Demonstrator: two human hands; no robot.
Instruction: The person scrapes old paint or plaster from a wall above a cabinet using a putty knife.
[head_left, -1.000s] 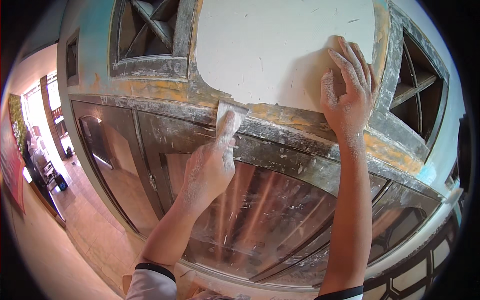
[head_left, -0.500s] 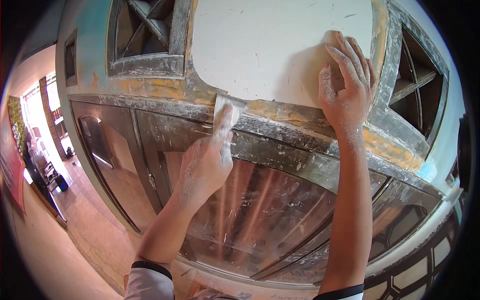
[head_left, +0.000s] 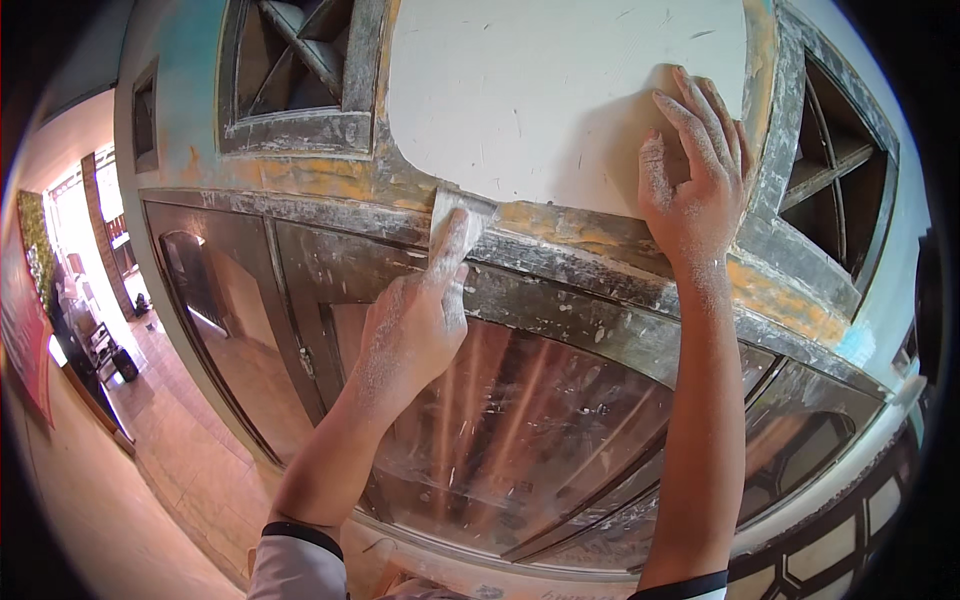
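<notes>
Closed round a scraper [head_left: 476, 207], the left hand [head_left: 412, 320] lays its index finger [head_left: 456, 232] along it, likely for steady pressure on the patchy strip [head_left: 580, 226] under the white panel [head_left: 500, 100]; the right hand [head_left: 700, 190], spread and empty, rests on that panel, presumably for balance.

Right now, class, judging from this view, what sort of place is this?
Probably a house interior: a worn wooden beam above framed glass, an X-barred wall opening, and an apparently tiled floor.
</notes>
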